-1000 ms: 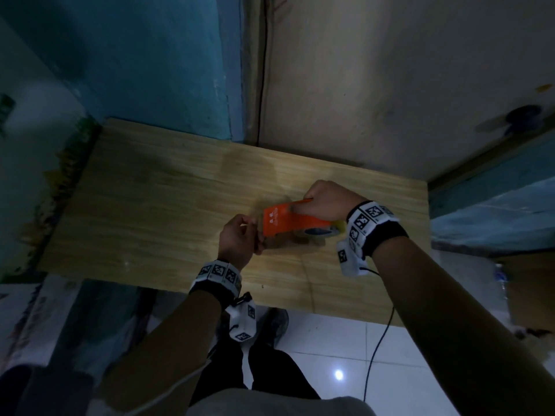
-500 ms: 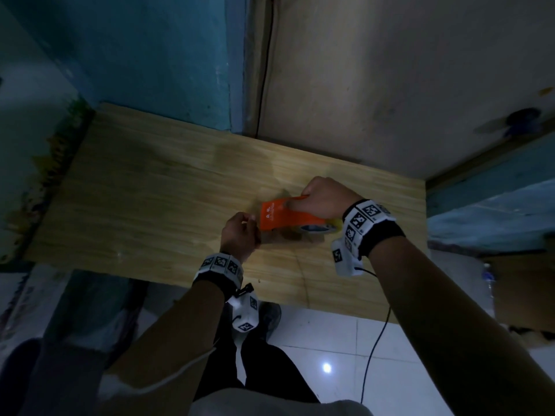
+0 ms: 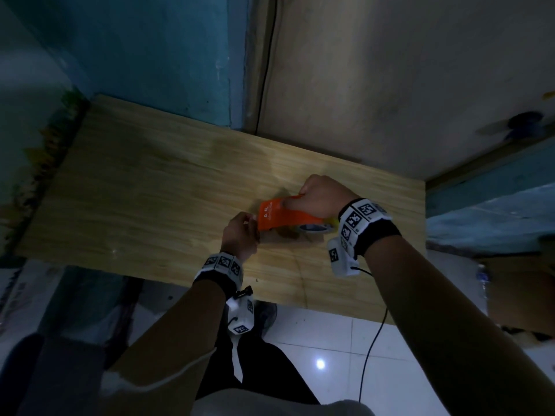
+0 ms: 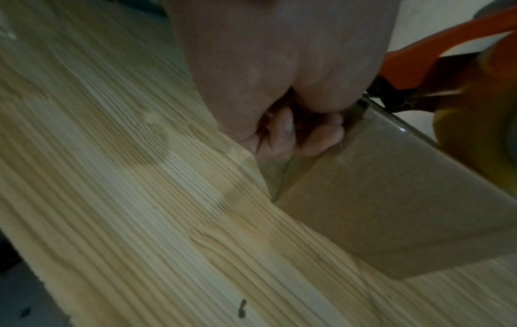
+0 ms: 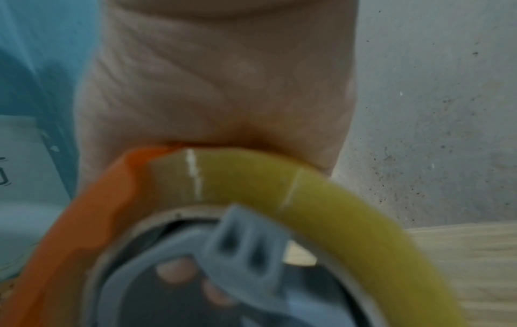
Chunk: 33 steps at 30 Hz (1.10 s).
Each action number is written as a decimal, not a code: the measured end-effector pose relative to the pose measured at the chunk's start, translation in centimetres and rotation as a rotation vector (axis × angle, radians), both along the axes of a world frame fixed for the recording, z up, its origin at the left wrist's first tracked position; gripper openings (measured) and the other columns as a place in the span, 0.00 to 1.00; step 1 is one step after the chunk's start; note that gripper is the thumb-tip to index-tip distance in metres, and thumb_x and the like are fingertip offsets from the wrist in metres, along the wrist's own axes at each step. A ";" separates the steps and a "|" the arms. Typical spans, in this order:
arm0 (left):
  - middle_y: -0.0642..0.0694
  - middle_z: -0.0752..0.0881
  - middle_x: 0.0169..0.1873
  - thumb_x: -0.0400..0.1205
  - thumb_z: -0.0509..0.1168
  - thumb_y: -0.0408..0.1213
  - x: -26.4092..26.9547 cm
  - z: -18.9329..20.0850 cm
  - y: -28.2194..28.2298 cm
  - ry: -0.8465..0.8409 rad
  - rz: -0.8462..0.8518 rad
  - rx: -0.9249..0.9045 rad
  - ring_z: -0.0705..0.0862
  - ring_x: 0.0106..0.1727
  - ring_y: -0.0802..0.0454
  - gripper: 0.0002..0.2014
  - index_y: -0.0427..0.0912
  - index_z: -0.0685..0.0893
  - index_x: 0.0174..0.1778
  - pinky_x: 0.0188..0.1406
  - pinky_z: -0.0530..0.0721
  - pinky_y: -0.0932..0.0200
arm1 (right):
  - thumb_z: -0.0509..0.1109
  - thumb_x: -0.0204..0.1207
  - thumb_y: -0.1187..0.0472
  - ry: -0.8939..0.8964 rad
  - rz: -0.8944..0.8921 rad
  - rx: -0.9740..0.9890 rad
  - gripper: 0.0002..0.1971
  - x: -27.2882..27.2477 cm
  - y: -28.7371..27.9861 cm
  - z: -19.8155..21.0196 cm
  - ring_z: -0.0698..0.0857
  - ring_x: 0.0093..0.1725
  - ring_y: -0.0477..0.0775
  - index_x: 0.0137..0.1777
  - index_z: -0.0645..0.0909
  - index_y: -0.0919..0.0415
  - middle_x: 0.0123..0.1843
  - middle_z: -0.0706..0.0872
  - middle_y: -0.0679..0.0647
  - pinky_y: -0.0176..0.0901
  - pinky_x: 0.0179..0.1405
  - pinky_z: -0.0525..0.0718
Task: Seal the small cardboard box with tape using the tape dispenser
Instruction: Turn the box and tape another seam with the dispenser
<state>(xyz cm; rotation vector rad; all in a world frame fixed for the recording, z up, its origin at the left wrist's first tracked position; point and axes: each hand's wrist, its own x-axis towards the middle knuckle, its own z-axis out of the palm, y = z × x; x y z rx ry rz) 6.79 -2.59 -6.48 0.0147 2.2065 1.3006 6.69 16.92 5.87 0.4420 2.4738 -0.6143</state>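
On the wooden table (image 3: 150,199), the small brown cardboard box (image 4: 377,210) lies mostly hidden under the orange tape dispenser (image 3: 282,217) in the head view. My right hand (image 3: 288,202) grips the dispenser from above, holding it on top of the box. The yellow tape roll (image 5: 307,190) sits in the orange frame (image 5: 84,221), and the right hand's fingertips (image 5: 173,274) show through the grey hub (image 5: 243,243). My left hand (image 3: 253,226) is at the box's left end, its curled fingers (image 4: 293,135) holding the box's top edge just in front of the dispenser (image 4: 419,59).
The table stands against a blue wall (image 3: 150,55) and a grey wall (image 3: 390,85). Its front edge is close to my wrists, with white floor tiles (image 3: 330,340) below. A black cable (image 3: 375,340) hangs from my right wrist. The wide left part of the tabletop is bare wood.
Only the head view has shifted slightly. Both hands, the dispenser and the box stay where they were.
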 end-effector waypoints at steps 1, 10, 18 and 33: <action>0.40 0.86 0.37 0.88 0.53 0.47 0.3 0.0 0.1 0.007 0.008 -0.034 0.84 0.28 0.45 0.14 0.42 0.78 0.56 0.22 0.76 0.61 | 0.71 0.67 0.29 -0.002 0.002 0.003 0.30 0.0 0.0 0.0 0.81 0.27 0.53 0.28 0.80 0.58 0.25 0.80 0.53 0.42 0.29 0.72; 0.46 0.80 0.53 0.83 0.59 0.39 2.0 -0.3 0.6 0.247 0.163 0.180 0.81 0.49 0.45 0.07 0.46 0.82 0.52 0.49 0.83 0.49 | 0.70 0.66 0.28 0.024 -0.002 0.019 0.31 0.5 -0.2 -0.4 0.79 0.26 0.54 0.24 0.77 0.58 0.23 0.77 0.54 0.43 0.29 0.73; 0.49 0.86 0.39 0.87 0.58 0.41 3.6 0.4 0.8 0.266 0.260 0.127 0.83 0.42 0.51 0.10 0.42 0.84 0.48 0.38 0.76 0.62 | 0.69 0.64 0.25 0.025 -0.018 0.025 0.30 0.8 -0.2 -0.5 0.80 0.31 0.55 0.28 0.71 0.54 0.27 0.76 0.51 0.44 0.32 0.72; 0.50 0.85 0.41 0.85 0.59 0.30 2.9 0.4 0.7 0.135 0.238 0.113 0.81 0.42 0.54 0.08 0.44 0.82 0.47 0.35 0.78 0.64 | 0.69 0.66 0.26 0.032 0.000 0.029 0.30 0.9 -0.2 -0.2 0.84 0.34 0.54 0.31 0.77 0.56 0.31 0.81 0.53 0.44 0.33 0.74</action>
